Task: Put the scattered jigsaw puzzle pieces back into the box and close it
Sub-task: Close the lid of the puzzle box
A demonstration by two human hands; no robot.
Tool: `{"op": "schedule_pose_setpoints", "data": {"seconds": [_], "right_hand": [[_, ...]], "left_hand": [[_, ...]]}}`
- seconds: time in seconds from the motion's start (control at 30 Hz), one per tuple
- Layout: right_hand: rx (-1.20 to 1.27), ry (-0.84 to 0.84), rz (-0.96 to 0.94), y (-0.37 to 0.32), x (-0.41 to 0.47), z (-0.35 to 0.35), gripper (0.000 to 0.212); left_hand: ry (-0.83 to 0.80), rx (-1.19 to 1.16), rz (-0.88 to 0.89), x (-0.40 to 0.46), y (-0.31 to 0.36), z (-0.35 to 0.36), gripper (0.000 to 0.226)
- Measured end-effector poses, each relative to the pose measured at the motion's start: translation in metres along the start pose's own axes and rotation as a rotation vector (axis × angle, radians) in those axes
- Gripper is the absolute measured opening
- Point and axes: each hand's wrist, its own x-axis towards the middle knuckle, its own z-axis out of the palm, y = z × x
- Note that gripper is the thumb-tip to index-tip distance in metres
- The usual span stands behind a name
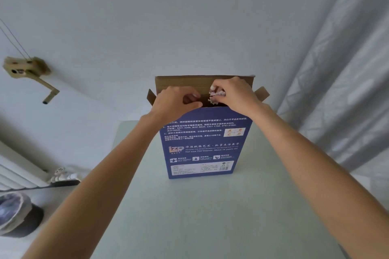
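A tall blue puzzle box stands upright on the pale table, its brown top flaps open. My left hand is at the near top edge of the box, fingers curled over the rim by the opening. My right hand pinches a small clump of pale jigsaw pieces right above the opening. The inside of the box is hidden. No loose pieces show on the table.
A grey curtain hangs at the right. On the left wall sits a brass crank bracket; below it are a radiator with a valve and a dark round bin on the floor.
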Motion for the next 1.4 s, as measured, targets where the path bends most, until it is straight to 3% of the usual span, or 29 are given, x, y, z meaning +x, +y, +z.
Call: {"op": "schedule_pose_setpoints", "data": {"seconds": [0.2,0.33,0.43,0.57,0.7,0.8,0.9,1.0,1.1,1.2,1.27,1.4], "right_hand": [[0.094,-0.022,-0.012,-0.010,-0.002,-0.004,0.012],[0.149,0.161,-0.049,-0.010,-0.020,0.002,0.011],[0.248,0.455,-0.022,-0.006,-0.056,0.007,0.012],[0.281,0.787,0.231,0.009,-0.102,0.020,0.018],[0.608,0.665,0.553,0.030,-0.094,0.025,0.049],[0.834,0.555,0.596,0.035,-0.083,0.022,0.058],[0.751,0.514,0.530,0.032,-0.077,0.025,0.044],[0.458,0.535,0.439,0.034,-0.077,0.026,0.026],[0.195,0.478,0.362,0.047,-0.072,0.021,0.021],[0.201,0.419,0.377,0.057,-0.062,0.006,0.013],[0.261,0.351,0.404,0.056,-0.054,-0.003,0.024],[0.372,0.195,0.385,0.047,-0.034,-0.016,0.077]], "left_hand": [[-0.006,-0.013,0.021,-0.011,0.002,0.005,0.013],[0.060,0.010,0.071,-0.015,0.002,0.011,0.012],[0.267,0.021,0.164,-0.026,0.005,0.015,0.012],[0.685,-0.060,0.123,-0.058,0.002,0.021,0.013],[0.850,-0.382,-0.262,-0.083,-0.009,0.029,0.020],[0.744,-0.658,-0.413,-0.081,-0.013,0.023,0.039],[0.580,-0.769,-0.384,-0.071,-0.014,0.014,0.032],[0.454,-0.666,-0.382,-0.060,-0.018,0.009,0.028],[0.456,-0.557,-0.412,-0.047,-0.029,0.002,0.018],[0.431,-0.529,-0.416,-0.040,-0.037,-0.003,0.037],[0.409,-0.565,-0.397,-0.039,-0.038,-0.005,0.057],[0.380,-0.608,-0.252,-0.038,-0.042,-0.007,0.076]]}}
